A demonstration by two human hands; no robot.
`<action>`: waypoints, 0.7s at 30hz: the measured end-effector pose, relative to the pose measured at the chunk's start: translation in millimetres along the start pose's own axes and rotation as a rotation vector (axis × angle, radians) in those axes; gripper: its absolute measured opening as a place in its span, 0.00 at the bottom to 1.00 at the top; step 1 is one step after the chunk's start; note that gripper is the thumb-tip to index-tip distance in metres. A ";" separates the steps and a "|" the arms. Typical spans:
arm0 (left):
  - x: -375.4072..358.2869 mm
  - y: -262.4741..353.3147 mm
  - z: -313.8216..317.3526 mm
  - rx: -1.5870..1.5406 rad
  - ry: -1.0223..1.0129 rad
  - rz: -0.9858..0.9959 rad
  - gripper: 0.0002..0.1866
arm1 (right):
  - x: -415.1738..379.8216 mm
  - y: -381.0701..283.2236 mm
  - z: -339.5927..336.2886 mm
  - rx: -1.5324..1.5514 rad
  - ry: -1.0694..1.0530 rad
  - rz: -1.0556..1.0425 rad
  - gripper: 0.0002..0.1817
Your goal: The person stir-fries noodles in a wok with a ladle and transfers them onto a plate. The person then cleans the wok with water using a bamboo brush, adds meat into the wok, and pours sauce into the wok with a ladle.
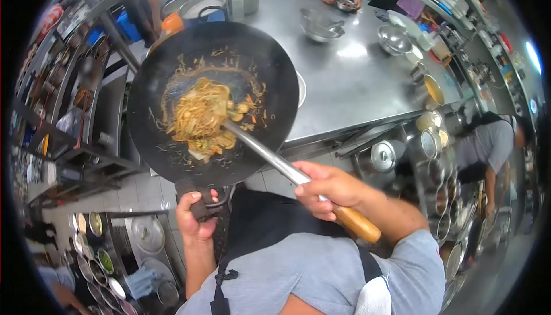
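While left hand (195, 218) clamps the wok (172, 85) handle, right hand (328, 188) grips the ladle (275, 160), its bowl in noodles (198, 117).

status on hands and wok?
Left hand grips wok handle. Right hand grips ladle, tip in noodles. Steel counter beyond; nothing blocking.

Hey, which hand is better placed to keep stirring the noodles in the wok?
The right hand. It grips the ladle, whose bowl already sits among the noodles. The left hand is taken up holding the wok by its handle.
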State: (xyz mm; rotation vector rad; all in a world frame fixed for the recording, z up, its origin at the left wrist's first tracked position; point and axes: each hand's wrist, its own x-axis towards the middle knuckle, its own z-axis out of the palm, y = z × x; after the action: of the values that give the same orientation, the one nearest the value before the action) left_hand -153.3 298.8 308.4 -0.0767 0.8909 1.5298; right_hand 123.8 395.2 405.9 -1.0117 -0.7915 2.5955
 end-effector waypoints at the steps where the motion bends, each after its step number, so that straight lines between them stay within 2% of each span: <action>1: -9.0 -7.8 0.2 -0.006 0.026 0.021 0.10 | -0.6 -3.9 -5.2 -0.054 -0.043 0.034 0.19; 3: -20.2 -18.9 0.6 -0.031 0.101 0.107 0.10 | 3.5 -11.6 -15.5 -0.059 -0.102 0.086 0.15; 7: -27.6 -38.9 3.5 -0.043 0.157 0.222 0.08 | 14.2 -24.2 -31.1 -0.029 -0.186 0.187 0.19; 9: -28.1 -53.3 8.8 -0.065 0.273 0.303 0.07 | 13.8 -31.3 -39.2 -0.011 -0.216 0.256 0.21; 12: -18.6 -61.9 13.2 -0.111 0.291 0.354 0.07 | 13.8 -50.5 -31.9 -0.023 -0.100 0.309 0.25; 14: -21.6 -69.1 14.1 -0.151 0.365 0.407 0.08 | 19.5 -60.0 -35.6 -0.023 -0.113 0.334 0.25; 17: -15.1 -70.2 26.3 -0.167 0.321 0.412 0.09 | 19.1 -79.3 -40.0 -0.033 -0.119 0.346 0.25; 21: 4.8 -94.3 53.8 -0.186 0.368 0.488 0.09 | 6.0 -125.5 -85.3 -0.040 -0.124 0.324 0.27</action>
State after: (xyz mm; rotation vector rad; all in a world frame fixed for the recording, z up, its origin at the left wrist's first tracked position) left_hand -47.9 323.3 298.1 -0.3005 1.1079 2.0973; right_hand 181.4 534.8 421.6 -1.0776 -0.7655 2.9520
